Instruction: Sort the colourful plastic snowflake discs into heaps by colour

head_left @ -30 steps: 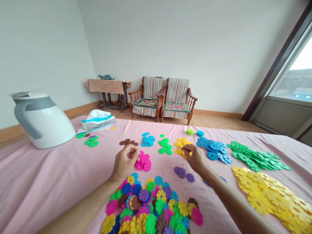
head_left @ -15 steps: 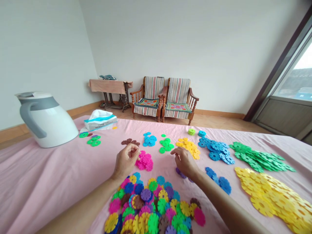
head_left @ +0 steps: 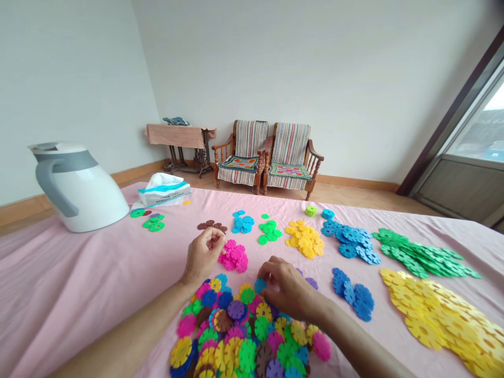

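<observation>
My left hand (head_left: 202,256) hangs just above the pink sheet (head_left: 59,273), its fingertips pinched together beside a pile of magenta snowflake-shaped plastic discs (head_left: 234,256). Anything between those fingers is hidden. My right hand (head_left: 285,290) rests at the top edge of a large mixed-colour heap of discs (head_left: 246,336), its fingertips at a blue disc (head_left: 260,285). Its grip is hidden by the fingers. Purple discs (head_left: 311,283) lie partly behind that hand.
Sorted piles of brown (head_left: 211,226), blue (head_left: 352,241), green (head_left: 419,257) and yellow (head_left: 441,320) discs cover the sheet ahead and right. A white jug (head_left: 76,186) and tissue box (head_left: 163,192) stand at the far left. Two wooden armchairs (head_left: 268,157) stand beyond.
My right hand has moved left and down from the purple discs to the mixed heap. My left hand has barely moved. The view has tilted slightly.
</observation>
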`<state>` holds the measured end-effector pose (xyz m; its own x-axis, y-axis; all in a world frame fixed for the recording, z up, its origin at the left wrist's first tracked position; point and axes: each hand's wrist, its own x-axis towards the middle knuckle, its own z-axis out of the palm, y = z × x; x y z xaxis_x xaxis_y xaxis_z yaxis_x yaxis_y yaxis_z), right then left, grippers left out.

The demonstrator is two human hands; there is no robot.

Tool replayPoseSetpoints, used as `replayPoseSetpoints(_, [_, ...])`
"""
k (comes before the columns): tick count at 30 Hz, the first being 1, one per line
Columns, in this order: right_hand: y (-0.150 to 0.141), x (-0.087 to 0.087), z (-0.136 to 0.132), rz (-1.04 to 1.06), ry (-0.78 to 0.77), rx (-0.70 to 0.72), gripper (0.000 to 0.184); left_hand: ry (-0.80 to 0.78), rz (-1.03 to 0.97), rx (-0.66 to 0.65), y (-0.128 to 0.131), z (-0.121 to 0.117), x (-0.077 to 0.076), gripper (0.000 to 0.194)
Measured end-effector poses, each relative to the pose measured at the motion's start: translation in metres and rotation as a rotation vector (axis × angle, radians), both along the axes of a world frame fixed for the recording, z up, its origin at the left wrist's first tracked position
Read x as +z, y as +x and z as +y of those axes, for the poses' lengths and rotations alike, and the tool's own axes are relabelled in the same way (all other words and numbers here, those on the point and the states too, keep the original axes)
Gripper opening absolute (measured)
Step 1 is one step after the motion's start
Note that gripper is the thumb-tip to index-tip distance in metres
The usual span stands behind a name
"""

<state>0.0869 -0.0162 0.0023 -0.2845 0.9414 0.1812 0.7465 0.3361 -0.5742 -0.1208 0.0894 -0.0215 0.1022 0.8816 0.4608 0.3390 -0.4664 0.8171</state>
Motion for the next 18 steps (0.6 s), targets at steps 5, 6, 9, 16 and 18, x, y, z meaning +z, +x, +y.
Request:
replayPoseSetpoints(5, [-0.002,-0.002,0.002,0.089,-0.034,-0.064,0.014,0.046,0.066,-0.045,0.002,-0.006,0.007,0.012])
replayPoseSetpoints(6, [-0.002,-0.003,0.003,0.123,-0.037,-0.089,0.014,0.068,0.100,-0.083,0.004,-0.010,0.011,0.011])
replayPoseSetpoints(9, [0.001,-0.007,0.007,0.195,-0.006,-0.159,0.014,0.150,0.238,-0.217,0.011,-0.023,0.020,0.009])
replayPoseSetpoints(16, [0.013,0.002,0.017,0.200,-0.003,-0.254,0.011,0.227,0.294,-0.133,0.013,-0.024,0.015,0.013])
replayPoseSetpoints(18, [0.011,0.004,0.024,0.210,-0.020,-0.256,0.011,0.203,0.248,-0.043,0.010,-0.018,0.011,0.013])
